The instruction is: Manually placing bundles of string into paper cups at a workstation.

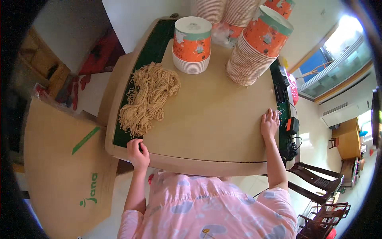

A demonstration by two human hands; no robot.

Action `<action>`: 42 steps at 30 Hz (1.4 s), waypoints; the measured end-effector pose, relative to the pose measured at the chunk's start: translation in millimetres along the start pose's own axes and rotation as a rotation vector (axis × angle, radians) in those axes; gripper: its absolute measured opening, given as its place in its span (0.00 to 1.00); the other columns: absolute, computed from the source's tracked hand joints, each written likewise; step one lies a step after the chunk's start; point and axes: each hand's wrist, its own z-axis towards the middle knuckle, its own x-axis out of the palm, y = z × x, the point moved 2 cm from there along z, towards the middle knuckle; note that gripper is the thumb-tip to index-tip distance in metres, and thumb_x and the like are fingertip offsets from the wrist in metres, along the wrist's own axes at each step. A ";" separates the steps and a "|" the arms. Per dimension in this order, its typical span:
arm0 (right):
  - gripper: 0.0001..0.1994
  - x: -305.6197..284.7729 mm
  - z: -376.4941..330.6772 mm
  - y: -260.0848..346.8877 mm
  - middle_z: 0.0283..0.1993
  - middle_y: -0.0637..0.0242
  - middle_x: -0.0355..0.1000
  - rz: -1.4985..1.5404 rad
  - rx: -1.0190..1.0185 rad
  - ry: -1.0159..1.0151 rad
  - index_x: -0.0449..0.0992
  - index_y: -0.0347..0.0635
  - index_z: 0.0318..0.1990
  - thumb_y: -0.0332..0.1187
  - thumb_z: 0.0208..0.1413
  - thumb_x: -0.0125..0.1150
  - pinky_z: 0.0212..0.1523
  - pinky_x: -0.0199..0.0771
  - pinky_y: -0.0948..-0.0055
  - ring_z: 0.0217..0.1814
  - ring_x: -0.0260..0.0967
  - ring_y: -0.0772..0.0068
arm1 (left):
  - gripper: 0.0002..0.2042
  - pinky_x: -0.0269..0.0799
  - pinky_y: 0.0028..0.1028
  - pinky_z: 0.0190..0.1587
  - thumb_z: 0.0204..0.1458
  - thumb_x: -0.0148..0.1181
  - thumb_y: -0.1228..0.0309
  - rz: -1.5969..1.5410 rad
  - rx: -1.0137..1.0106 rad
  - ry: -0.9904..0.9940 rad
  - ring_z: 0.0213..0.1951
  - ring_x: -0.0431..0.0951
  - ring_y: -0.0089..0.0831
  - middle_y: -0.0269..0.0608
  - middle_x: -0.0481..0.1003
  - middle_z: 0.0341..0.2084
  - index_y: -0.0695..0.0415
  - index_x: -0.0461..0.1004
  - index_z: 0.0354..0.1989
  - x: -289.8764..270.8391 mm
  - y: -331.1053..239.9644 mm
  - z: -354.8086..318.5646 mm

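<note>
My left hand (138, 154) rests at the table's near left edge, just below a bundle of tan strings (150, 95). Its fingers are loosely bent, with a gap between thumb and fingers and nothing seen in them. On the right side of the tan board (211, 119), my right hand (270, 124) lies flat with fingers stretched toward the green strip. An upside-down stack of orange and teal paper tubs (192, 46) stands beyond the strings. Right of it, a taller stack of the same tubs (258, 46) leans slightly.
More tub stacks (209, 10) stand at the back. A black adapter with an orange patch (293, 125) and cables lie along the right table edge. A large cardboard box (67, 167) stands at left. A dark chair (318, 177) is at right.
</note>
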 end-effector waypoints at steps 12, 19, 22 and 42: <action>0.23 3.4 5.7 -4.4 0.65 0.51 0.52 0.026 -0.005 -0.047 0.62 0.48 0.59 0.44 0.57 0.47 0.65 0.43 0.50 0.69 0.44 0.51 | 0.07 0.65 0.38 0.40 0.44 0.51 0.82 0.019 0.013 0.004 0.37 0.69 0.45 0.46 0.70 0.32 0.61 0.67 0.33 5.6 -1.5 -0.4; 0.19 -14.8 1.3 15.3 0.64 0.54 0.55 0.275 -0.422 0.050 0.66 0.47 0.55 0.36 0.55 0.51 0.65 0.46 0.54 0.68 0.47 0.53 | 0.08 0.65 0.38 0.38 0.45 0.50 0.82 -0.009 -0.022 -0.023 0.36 0.69 0.45 0.46 0.70 0.31 0.61 0.66 0.34 5.1 5.9 -5.6; 0.21 -20.8 -0.7 18.3 0.64 0.55 0.55 0.225 -0.420 0.069 0.65 0.47 0.57 0.36 0.55 0.51 0.66 0.45 0.54 0.68 0.47 0.54 | 0.08 0.66 0.38 0.38 0.46 0.48 0.83 -0.028 -0.078 0.000 0.36 0.69 0.45 0.48 0.70 0.31 0.61 0.67 0.35 6.6 11.8 -8.6; 0.26 -34.7 14.8 20.9 0.65 0.56 0.53 0.185 -0.362 0.253 0.60 0.45 0.60 0.36 0.51 0.49 0.68 0.35 0.51 0.70 0.43 0.55 | 0.27 0.47 0.49 0.59 0.50 0.43 0.72 0.228 -0.110 0.321 0.60 0.54 0.54 0.58 0.52 0.61 0.59 0.53 0.62 5.8 -0.1 5.5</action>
